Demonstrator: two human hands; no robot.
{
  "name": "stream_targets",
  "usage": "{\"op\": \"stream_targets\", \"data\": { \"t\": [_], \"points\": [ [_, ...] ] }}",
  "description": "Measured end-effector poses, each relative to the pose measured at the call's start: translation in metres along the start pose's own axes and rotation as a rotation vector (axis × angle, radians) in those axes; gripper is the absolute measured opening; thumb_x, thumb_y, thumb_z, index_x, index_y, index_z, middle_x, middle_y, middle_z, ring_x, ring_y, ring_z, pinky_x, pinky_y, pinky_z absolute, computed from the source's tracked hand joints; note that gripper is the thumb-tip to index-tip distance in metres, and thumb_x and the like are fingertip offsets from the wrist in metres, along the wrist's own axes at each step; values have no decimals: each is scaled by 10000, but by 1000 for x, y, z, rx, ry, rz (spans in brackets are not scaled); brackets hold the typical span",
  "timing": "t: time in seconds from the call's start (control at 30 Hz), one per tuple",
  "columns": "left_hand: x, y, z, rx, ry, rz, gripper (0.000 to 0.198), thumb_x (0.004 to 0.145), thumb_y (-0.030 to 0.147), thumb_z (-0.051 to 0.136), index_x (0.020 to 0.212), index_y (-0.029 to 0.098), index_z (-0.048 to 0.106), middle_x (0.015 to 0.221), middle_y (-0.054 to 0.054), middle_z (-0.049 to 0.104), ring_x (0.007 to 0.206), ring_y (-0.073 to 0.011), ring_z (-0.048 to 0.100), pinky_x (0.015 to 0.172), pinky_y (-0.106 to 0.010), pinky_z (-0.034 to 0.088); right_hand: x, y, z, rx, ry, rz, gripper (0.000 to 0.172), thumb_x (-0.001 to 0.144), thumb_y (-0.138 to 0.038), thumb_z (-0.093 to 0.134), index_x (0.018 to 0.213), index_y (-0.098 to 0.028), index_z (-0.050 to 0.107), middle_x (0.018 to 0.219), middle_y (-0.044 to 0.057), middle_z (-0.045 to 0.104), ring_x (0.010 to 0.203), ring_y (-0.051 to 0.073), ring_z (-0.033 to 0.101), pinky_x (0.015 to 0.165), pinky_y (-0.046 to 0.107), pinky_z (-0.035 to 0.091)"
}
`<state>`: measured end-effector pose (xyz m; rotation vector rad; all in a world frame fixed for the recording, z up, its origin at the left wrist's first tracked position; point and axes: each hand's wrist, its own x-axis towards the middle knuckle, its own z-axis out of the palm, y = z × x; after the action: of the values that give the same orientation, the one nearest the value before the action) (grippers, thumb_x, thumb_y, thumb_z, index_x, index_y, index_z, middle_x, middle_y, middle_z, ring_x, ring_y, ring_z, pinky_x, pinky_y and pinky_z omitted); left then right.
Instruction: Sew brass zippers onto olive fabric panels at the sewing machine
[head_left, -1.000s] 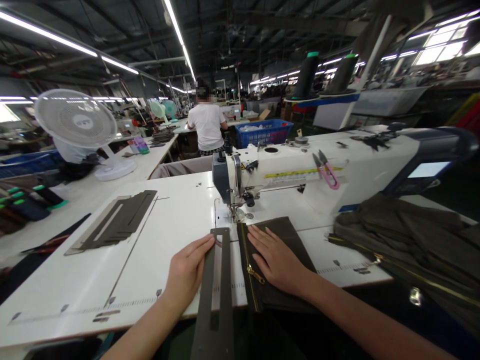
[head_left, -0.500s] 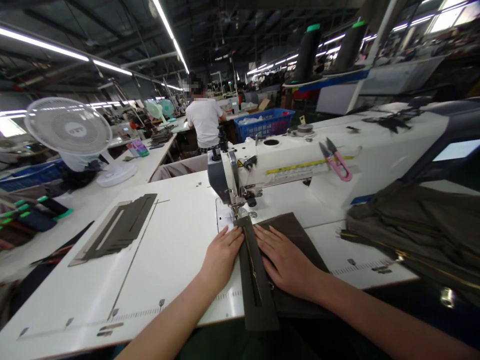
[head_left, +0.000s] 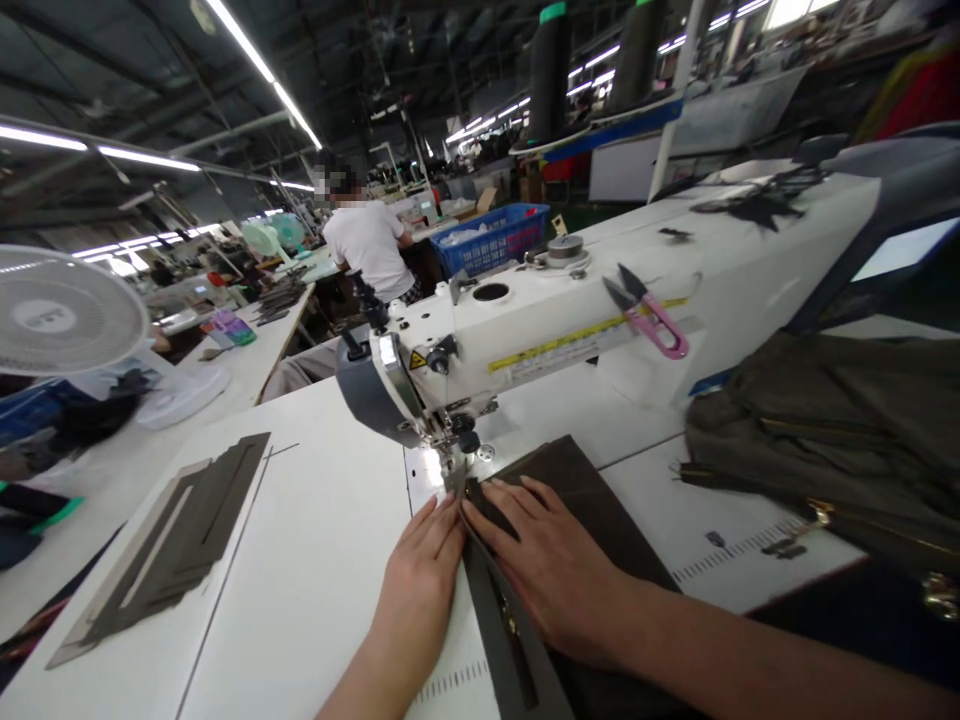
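My left hand (head_left: 424,580) lies flat with fingers stretched out, pressing the left edge of a long dark slotted strip (head_left: 517,650) on the white table. My right hand (head_left: 551,565) is spread flat on the dark olive fabric panel (head_left: 592,490), its fingertips on the strip's top end just below the presser foot (head_left: 454,468) of the white sewing machine (head_left: 540,335). The strip covers a zipper, of which a little brass shows in the slot.
A stack of dark slotted strips (head_left: 176,530) lies at the left of the table (head_left: 300,540). A heap of olive fabric with zippers (head_left: 840,440) is at the right. Pink thread snips (head_left: 649,310) rest on the machine. A fan (head_left: 64,320) stands left; a person in white (head_left: 367,245) sits beyond.
Both hands slid the strip right onto the zipper and up under the presser foot. The view has moved closer and tilted.
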<state>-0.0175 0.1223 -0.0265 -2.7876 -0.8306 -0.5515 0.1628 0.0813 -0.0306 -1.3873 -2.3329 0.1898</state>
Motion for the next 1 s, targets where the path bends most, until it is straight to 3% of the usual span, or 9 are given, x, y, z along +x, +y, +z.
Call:
{"op": "stream_targets", "data": {
  "t": [0.37,0.67,0.87,1.0],
  "points": [
    [-12,-15,8,73,57,90,267,864,109,397,1070,110,566,1071,-135,622,1162,-280,479,873,-430,519,0,5,-4,91,18,10,463,906,-321,327,1345,-174,329,1341,173,391,1249,284,317,1013,501,215],
    [-11,-18,6,20,30,46,321,860,145,406,1148,179,544,1125,-101,602,1150,-254,493,895,-408,507,0,7,-3,71,70,2,462,897,-316,342,1326,-143,351,1307,180,418,1215,282,352,1005,497,243],
    [-3,-14,3,57,-24,75,352,834,84,360,1145,124,522,1113,-127,602,1123,-237,515,955,-427,454,1,9,2,55,88,-3,509,885,-310,356,1328,-61,340,1316,187,425,1216,283,361,1029,477,233],
    [2,-5,2,55,-39,58,365,820,42,333,1149,91,484,1148,-146,586,1091,-211,543,993,-457,402,-3,11,6,40,77,-29,492,899,-254,321,1347,-51,315,1372,167,372,1284,246,287,1073,436,178]
  ]
}}
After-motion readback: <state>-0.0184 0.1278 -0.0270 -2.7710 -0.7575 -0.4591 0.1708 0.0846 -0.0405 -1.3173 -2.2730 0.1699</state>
